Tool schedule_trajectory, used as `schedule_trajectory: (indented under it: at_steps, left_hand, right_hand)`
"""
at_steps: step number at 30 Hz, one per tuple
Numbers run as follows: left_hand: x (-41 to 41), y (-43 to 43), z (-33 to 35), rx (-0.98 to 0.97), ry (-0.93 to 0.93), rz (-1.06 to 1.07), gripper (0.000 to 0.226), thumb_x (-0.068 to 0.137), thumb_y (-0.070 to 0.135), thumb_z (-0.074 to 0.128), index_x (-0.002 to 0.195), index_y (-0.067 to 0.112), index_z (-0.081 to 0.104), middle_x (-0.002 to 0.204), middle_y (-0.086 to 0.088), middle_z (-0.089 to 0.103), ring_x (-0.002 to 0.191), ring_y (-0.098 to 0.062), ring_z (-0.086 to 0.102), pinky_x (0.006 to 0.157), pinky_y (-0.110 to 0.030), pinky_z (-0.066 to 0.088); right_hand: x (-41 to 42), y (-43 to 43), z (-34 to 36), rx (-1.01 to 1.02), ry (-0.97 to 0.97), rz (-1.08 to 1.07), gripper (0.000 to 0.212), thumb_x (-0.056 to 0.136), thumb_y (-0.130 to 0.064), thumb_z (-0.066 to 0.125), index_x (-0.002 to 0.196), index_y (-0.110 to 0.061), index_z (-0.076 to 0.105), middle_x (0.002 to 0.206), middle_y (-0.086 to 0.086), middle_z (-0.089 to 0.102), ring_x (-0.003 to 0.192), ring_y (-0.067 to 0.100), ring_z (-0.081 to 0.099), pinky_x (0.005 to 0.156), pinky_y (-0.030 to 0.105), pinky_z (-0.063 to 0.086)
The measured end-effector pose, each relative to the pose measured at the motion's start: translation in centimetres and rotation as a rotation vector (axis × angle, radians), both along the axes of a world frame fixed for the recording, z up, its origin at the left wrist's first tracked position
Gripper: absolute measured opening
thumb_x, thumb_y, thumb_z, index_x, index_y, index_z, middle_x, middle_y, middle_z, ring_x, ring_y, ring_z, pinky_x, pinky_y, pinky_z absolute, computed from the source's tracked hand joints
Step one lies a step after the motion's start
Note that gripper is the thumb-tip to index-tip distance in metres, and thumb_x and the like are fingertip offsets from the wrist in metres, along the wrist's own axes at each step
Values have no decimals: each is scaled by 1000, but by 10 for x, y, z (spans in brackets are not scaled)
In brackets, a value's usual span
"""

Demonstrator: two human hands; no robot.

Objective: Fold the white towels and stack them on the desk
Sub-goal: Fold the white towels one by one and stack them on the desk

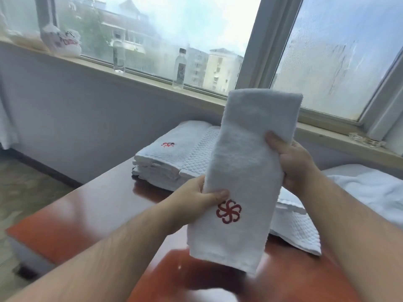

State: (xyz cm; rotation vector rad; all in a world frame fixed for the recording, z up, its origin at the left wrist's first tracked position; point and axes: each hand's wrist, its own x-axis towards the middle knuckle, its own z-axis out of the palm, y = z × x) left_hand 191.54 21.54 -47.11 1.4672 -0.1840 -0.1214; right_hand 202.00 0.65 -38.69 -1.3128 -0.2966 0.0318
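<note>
White terry towel (246, 162), folded into a long narrow strip and bearing a red embroidered emblem (229, 211), held upright in the air in front of the stack of folded white towels (170, 158). The left hand (196, 197) pinches the strip's lower left edge, with the thumb on the front beside the emblem and the other fingers hidden behind the cloth. The right hand (294, 162) pinches the right edge higher up, thumb in front. The staggered grips keep the layers aligned, probably ahead of a further fold. The stack rests on the glossy red-brown wooden desk (87, 210). A white waffle-weave towel (292, 232) lies flat to the stack's right, likely awaiting folding.

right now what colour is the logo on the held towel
Red, a pinwheel-like logo on the white towel; head view.
</note>
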Motion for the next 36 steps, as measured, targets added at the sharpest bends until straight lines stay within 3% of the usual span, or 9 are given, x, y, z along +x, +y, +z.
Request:
schedule_trajectory:
  at_steps: [13, 16, 19, 22, 24, 27, 29, 32, 36]
  left_hand:
    - [129, 50, 61, 56, 156, 58, 36, 96, 33, 67, 125, 12, 64, 110, -11, 75, 100, -29, 74, 87, -43, 60]
    - [155, 51, 47, 477, 272, 244, 52, 93, 52, 63, 127, 12, 62, 118, -8, 70, 103, -29, 70, 95, -38, 54]
    - [174, 51, 28, 883, 200, 320, 64, 93, 67, 48, 131, 17, 59, 142, -1, 54, 126, -24, 51, 98, -30, 33]
    - [182, 54, 24, 838, 153, 309, 41, 96, 62, 48, 94, 23, 60, 109, 14, 61, 96, -9, 54, 80, -23, 32]
    - [184, 56, 22, 751, 124, 327, 40, 95, 61, 51, 85, 24, 65, 89, 21, 64, 82, 0, 58, 69, -18, 38]
    - [183, 48, 24, 669, 82, 364, 37, 94, 60, 56, 88, 25, 68, 89, 17, 70, 80, -2, 63, 69, -18, 45]
    - [182, 39, 26, 695, 65, 388, 38, 94, 60, 55, 102, 24, 65, 106, 13, 66, 88, -4, 60, 71, -20, 40]
    - [177, 29, 31, 743, 117, 440, 67, 95, 61, 53, 146, 19, 43, 144, -2, 52, 127, -22, 50, 89, -26, 30]
    - [166, 20, 36, 1005, -93, 547, 67, 96, 56, 50, 152, 25, 31, 151, -1, 39, 137, -22, 37, 102, -36, 36]
  right_hand:
    - [172, 59, 17, -97, 149, -40, 38, 95, -35, 66, 120, -6, 68, 113, 14, 75, 98, 36, 74, 81, 50, 61]
    - [199, 57, -26, -301, 294, -95, 30, 90, -38, 63, 102, -12, 70, 103, 11, 71, 84, 28, 70, 76, 44, 61]
    - [214, 43, -60, -354, 318, -138, 43, 80, -45, 67, 105, -11, 72, 89, 13, 68, 68, 27, 63, 60, 31, 50]
    - [223, 40, -64, -326, 307, -183, 42, 78, -44, 74, 97, -8, 71, 73, 8, 73, 52, 23, 66, 46, 29, 49]
    - [225, 39, -68, -304, 230, -289, 37, 81, -38, 75, 96, -5, 72, 83, 10, 76, 64, 25, 72, 51, 34, 56]
    - [224, 37, -72, -327, 123, -438, 35, 88, -42, 69, 93, -8, 71, 97, 10, 75, 92, 31, 71, 82, 46, 61]
    - [222, 36, -68, -395, 100, -486, 32, 92, -43, 65, 87, -12, 70, 95, 7, 72, 91, 29, 69, 79, 40, 57]
    - [221, 38, -66, -463, 142, -486, 29, 95, -39, 61, 87, -11, 67, 98, 9, 70, 92, 29, 67, 81, 39, 57]
    - [213, 43, -47, -759, 49, -609, 36, 91, -34, 60, 114, -5, 63, 118, 14, 64, 106, 32, 61, 83, 36, 48]
